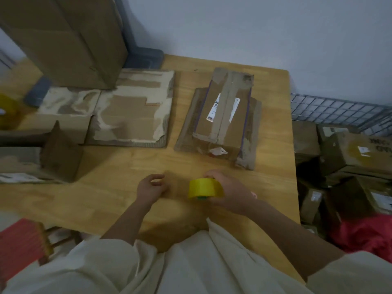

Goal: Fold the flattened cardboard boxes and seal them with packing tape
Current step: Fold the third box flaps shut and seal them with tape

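My right hand [230, 193] grips a yellow roll of packing tape [204, 188] just above the wooden table [106, 198], near its front edge. A little to the left, my left hand [151, 186] hovers with loosely curled fingers and holds nothing. Behind the hands, a folded cardboard box [222, 117] with old tape and labels sits on flat cardboard at the table's right. A flattened, torn cardboard sheet [131, 109] lies at the middle left.
A tall cardboard box [63, 39] stands at the back left. A small open box [61, 153] sits at the left edge, another yellow tape roll [6, 111] beyond it. Wire basket [339, 111] and piled boxes [347, 158] stand right of the table. A red stool [21, 245] is lower left.
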